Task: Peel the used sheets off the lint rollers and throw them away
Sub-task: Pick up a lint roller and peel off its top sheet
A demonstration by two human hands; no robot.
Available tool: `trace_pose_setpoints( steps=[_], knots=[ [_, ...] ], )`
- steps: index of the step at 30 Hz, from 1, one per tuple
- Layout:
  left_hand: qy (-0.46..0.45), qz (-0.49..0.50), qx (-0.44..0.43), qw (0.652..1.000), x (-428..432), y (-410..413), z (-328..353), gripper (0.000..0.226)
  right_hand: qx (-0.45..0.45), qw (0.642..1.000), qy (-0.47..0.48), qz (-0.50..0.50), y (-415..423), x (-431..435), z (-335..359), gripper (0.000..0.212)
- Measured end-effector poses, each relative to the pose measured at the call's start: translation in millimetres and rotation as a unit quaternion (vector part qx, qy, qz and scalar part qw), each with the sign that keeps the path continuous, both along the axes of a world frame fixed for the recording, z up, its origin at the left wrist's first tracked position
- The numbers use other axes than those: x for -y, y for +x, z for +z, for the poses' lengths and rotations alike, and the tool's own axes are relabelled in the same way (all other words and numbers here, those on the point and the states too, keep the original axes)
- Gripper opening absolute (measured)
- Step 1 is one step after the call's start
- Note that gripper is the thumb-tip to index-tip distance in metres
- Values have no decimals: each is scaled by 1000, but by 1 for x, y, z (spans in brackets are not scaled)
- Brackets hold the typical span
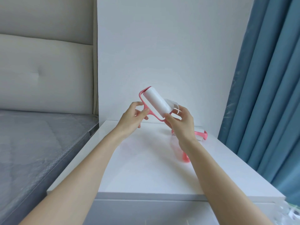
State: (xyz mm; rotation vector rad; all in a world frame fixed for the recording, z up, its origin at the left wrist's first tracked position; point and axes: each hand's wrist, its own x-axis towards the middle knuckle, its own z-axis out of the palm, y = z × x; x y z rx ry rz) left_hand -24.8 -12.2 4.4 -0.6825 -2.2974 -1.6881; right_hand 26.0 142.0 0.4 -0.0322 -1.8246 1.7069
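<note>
I hold a pink lint roller (pixel 156 102) with a white paper roll up in the air above the white cabinet top (pixel 146 168). My left hand (pixel 132 118) grips its pink handle. My right hand (pixel 180 122) pinches the lifted corner of the outer used sheet (pixel 172 103) at the roll's right end; the sheet is partly peeled away. A second pink lint roller (pixel 200 134) lies on the cabinet top behind my right wrist, its handle (pixel 185 157) pointing toward me, partly hidden by my forearm.
A bed with a grey mattress (pixel 32 151) and a padded headboard (pixel 45 70) stands close on the left. Blue curtains (pixel 267 95) hang on the right. A clear plastic bag (pixel 292 215) shows at the bottom right corner. A white wall is behind the cabinet.
</note>
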Motion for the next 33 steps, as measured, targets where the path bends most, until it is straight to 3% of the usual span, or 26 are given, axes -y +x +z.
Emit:
trace_pose_setpoints(
  steps=[4,6,8,14,19,28,33],
  knots=[
    [9,47,-28,998,5,-8,-3,20,27,999,-10,40,-1,0,1,23],
    [6,57,-40,998,6,-11,-5,18,15,1000,0,-2,-2,0,2,13],
    [6,62,-45,997,6,-11,-5,19,-4,1000,-2,-25,-3,-1,1,22],
    [-18,93,-61,994,7,-13,-8,11,-33,997,-66,5,-2,0,5,13],
    [-101,154,-98,978,3,-8,-10,16,-38,992,24,-121,-7,-4,1,4],
    [-49,74,-137,987,-1,-5,-9,11,-12,979,138,-150,-3,0,-5,52],
    [-30,57,-143,988,0,-3,-8,10,-25,975,170,-142,-2,0,-6,52]
  ],
)
